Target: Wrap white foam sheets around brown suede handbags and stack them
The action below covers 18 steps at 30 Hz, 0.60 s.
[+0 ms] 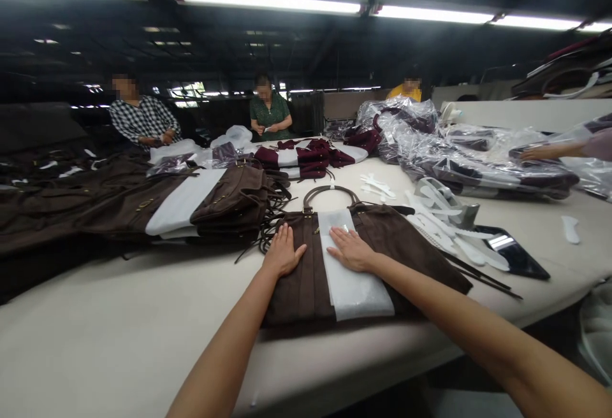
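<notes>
A dark brown handbag lies flat in front of me, its looped handles pointing away. Across its middle runs a white wrapping strip. My left hand rests flat on the bag's left part, fingers stretched out, holding nothing. On the white strip lies my right hand, also open with its fingers spread. Thin dark straps trail from the bag's right side onto the table.
Stacked brown bags stand at left, maroon bags behind. White strap pieces and a black tablet lie right. Plastic-wrapped bags sit beyond, where another person's hand reaches in. Several people stand across the table.
</notes>
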Each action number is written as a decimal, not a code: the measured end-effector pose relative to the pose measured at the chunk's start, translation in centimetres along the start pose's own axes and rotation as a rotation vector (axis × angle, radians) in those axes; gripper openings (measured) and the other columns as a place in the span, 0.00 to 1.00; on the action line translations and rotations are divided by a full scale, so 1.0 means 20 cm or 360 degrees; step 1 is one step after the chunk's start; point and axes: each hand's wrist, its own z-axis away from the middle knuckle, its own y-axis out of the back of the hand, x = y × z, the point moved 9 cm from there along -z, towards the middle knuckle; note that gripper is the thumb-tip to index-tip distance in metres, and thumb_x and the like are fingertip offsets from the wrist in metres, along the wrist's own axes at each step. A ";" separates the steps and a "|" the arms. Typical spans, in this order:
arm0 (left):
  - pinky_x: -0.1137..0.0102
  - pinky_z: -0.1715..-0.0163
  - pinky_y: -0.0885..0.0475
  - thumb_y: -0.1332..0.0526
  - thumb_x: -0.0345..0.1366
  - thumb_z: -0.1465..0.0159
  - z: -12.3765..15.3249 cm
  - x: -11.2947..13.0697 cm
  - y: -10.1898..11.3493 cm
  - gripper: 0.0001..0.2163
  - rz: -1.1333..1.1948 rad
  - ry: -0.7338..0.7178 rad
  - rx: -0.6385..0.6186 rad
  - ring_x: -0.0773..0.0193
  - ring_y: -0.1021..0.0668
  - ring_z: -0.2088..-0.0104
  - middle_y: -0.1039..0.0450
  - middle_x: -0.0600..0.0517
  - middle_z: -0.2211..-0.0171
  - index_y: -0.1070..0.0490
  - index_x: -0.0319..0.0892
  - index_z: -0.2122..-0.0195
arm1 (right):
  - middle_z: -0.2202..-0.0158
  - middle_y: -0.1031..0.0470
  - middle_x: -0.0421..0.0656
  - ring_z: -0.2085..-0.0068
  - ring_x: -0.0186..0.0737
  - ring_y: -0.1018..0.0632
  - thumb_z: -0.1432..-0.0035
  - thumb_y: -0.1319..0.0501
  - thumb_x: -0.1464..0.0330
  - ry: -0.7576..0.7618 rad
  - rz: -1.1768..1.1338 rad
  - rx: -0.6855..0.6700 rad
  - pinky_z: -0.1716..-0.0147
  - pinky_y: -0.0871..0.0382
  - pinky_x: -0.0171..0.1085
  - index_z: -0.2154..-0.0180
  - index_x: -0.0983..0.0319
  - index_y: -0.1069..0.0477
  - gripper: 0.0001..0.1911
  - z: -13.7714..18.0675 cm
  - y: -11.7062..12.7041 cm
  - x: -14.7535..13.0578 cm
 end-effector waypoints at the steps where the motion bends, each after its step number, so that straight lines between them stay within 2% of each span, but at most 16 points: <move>1: 0.57 0.34 0.53 0.57 0.54 0.33 0.00 0.00 0.00 0.38 0.0000 0.0002 -0.0002 0.49 0.55 0.31 0.64 0.34 0.31 0.56 0.23 0.33 | 0.30 0.61 0.49 0.30 0.45 0.57 0.35 0.67 0.47 -0.0004 0.0005 -0.0024 0.33 0.65 0.50 0.31 0.72 0.57 0.43 -0.02 0.01 0.01; 4: 0.58 0.34 0.52 0.57 0.53 0.33 0.01 0.01 0.01 0.38 -0.0009 0.0003 0.0009 0.49 0.55 0.31 0.63 0.34 0.31 0.54 0.23 0.34 | 0.30 0.62 0.49 0.30 0.45 0.57 0.35 0.66 0.47 -0.0034 0.0043 -0.0013 0.33 0.66 0.50 0.31 0.71 0.57 0.43 -0.10 0.05 0.02; 11: 0.58 0.33 0.54 0.56 0.52 0.32 0.01 0.00 0.01 0.37 -0.0049 0.0033 0.0010 0.49 0.55 0.31 0.64 0.35 0.31 0.56 0.23 0.33 | 0.29 0.65 0.48 0.30 0.42 0.60 0.34 0.67 0.46 -0.0030 0.0102 0.0266 0.33 0.70 0.49 0.31 0.71 0.59 0.43 -0.25 0.11 0.05; 18: 0.54 0.34 0.51 0.56 0.52 0.33 -0.04 -0.02 -0.03 0.37 -0.0069 -0.0055 0.0114 0.47 0.52 0.32 0.61 0.32 0.32 0.51 0.22 0.35 | 0.30 0.57 0.50 0.30 0.45 0.55 0.35 0.68 0.44 -0.0069 0.0019 0.0122 0.33 0.65 0.50 0.32 0.70 0.55 0.45 -0.33 0.08 0.09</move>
